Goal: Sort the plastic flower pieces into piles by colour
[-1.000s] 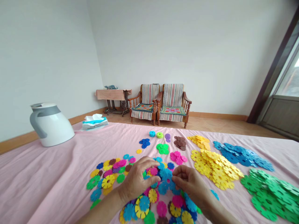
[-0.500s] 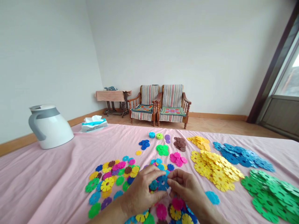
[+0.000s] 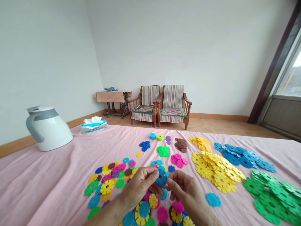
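Note:
My left hand (image 3: 140, 187) and my right hand (image 3: 185, 192) meet over a heap of mixed-colour plastic snowflake discs (image 3: 113, 179) on the pink cloth (image 3: 58, 175). Both pinch a small stack of blue discs (image 3: 161, 177), held just above the heap between thumbs and fingers. One loose blue disc (image 3: 213, 199) lies flat to the right of my right hand. How many discs are in the stack I cannot tell.
Sorted piles lie beyond: yellow discs (image 3: 217, 168), blue discs (image 3: 242, 156), green discs (image 3: 275, 196), pink (image 3: 179, 160), brown (image 3: 181, 144). A white kettle (image 3: 48, 128) and tissue pack (image 3: 94, 124) stand at the far left. Two wooden armchairs (image 3: 162, 106) are behind the table.
Both hands have lifted the blue discs off the heap and drawn them together into a compact stack. A single blue disc now lies uncovered on the cloth to the right.

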Available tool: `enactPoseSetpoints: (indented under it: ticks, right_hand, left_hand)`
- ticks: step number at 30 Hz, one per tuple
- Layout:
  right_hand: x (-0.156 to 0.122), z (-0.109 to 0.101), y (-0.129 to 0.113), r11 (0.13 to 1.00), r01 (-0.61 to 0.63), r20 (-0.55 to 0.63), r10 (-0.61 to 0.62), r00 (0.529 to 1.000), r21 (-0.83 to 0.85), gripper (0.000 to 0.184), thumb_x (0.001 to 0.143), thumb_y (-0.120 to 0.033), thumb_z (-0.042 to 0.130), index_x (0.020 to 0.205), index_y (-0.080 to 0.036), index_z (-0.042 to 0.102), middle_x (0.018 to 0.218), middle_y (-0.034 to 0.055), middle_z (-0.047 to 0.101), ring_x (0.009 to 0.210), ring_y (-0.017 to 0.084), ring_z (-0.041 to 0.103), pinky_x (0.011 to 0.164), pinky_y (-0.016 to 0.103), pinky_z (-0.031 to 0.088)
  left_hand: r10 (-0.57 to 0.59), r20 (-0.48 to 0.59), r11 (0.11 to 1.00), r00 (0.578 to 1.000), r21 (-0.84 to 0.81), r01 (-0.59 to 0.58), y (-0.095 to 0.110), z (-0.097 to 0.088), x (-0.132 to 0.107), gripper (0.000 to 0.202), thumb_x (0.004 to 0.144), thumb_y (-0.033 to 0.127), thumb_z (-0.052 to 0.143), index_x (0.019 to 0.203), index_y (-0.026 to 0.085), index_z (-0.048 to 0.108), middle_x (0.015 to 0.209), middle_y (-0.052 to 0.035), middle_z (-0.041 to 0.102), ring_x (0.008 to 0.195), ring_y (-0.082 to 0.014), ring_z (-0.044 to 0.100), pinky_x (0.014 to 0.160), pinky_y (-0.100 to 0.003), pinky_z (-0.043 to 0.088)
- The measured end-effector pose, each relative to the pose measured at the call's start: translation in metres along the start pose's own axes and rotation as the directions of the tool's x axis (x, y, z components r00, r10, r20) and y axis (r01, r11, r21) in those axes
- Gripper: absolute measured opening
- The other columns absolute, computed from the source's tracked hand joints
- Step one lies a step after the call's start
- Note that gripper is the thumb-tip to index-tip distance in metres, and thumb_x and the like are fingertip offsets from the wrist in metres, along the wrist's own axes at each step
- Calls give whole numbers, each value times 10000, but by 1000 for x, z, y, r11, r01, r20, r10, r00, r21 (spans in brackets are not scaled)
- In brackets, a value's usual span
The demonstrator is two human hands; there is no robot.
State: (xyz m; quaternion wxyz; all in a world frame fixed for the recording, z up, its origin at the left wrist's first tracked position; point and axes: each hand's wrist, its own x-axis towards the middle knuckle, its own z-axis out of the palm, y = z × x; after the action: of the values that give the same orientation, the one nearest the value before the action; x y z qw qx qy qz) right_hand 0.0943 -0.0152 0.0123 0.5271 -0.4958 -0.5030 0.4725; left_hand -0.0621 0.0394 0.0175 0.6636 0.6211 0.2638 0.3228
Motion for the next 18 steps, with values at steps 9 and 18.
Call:
enactPoseSetpoints:
  ticks: [9, 18]
  right_hand:
    - [19, -43, 1, 969, -163, -177, 131, 975, -184, 153, 669, -294, 600, 608, -171, 531, 513, -8, 638, 370, 81, 517, 375, 173, 323]
    - [57, -216, -10, 928, -352, -730, 156, 666, -123, 93, 692, -208, 619, 649, -125, 619, 679, 100, 706, 441, 105, 581, 350, 180, 336]
  left_hand:
    - [133, -172, 948, 976, 308, -75, -5, -8, 3, 379, 861, 470, 492, 969, 130, 621, 716, -48, 672, 576, -149, 642, 548, -232, 490]
    - [178, -325, 940, 929, 335, -63, -7, -21, 9, 362, 811, 496, 544, 822, 139, 605, 660, -30, 662, 539, -142, 619, 540, -238, 494]
